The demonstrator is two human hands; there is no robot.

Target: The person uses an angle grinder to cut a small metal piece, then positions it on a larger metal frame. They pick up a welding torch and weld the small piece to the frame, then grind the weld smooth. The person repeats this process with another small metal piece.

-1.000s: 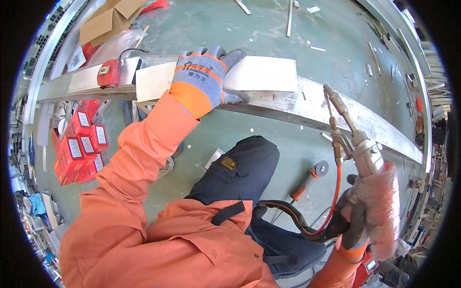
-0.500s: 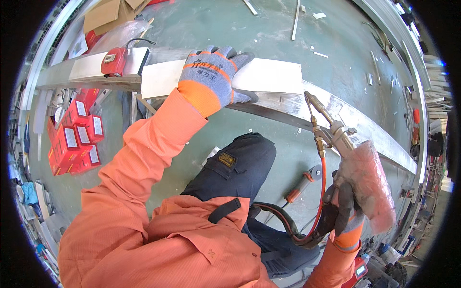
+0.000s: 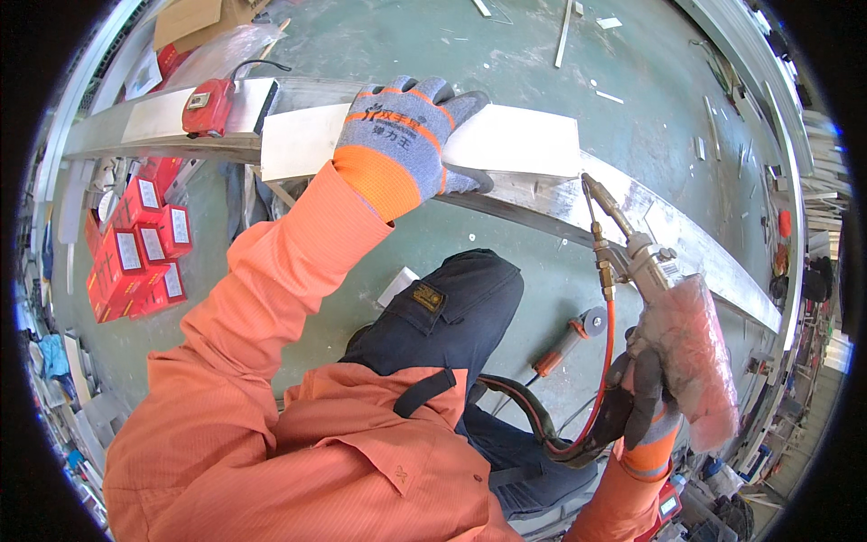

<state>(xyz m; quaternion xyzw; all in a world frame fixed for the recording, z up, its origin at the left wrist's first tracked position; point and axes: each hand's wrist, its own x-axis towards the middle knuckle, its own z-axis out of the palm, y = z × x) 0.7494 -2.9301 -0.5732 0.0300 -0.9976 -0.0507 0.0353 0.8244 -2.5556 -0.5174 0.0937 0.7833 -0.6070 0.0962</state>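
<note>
My left hand (image 3: 402, 135), in a grey-and-orange work glove, lies across a pale rectangular metal piece (image 3: 519, 143). Its fingers curl over the far edge and its thumb is at the near edge, gripping the piece on a long metal beam (image 3: 691, 235). In my gloved right hand (image 3: 646, 384) is a welding gun (image 3: 650, 262), its reddish body wrapped in clear plastic. An orange hose (image 3: 610, 343) runs along it through brass fittings. The gun's nozzle tip is at the right end of the metal piece; actual contact cannot be made out.
A red tape measure (image 3: 208, 107) rests on the beam at the left. Several red boxes (image 3: 126, 257) are stacked below it. On the green floor lies an angle grinder (image 3: 567, 341). Metal offcuts (image 3: 563, 36) lie beyond the beam, with a cardboard box (image 3: 191, 22) at the far left.
The view has shifted slightly. Both hands keep their holds, and the nozzle remains by the right end of the metal piece.
</note>
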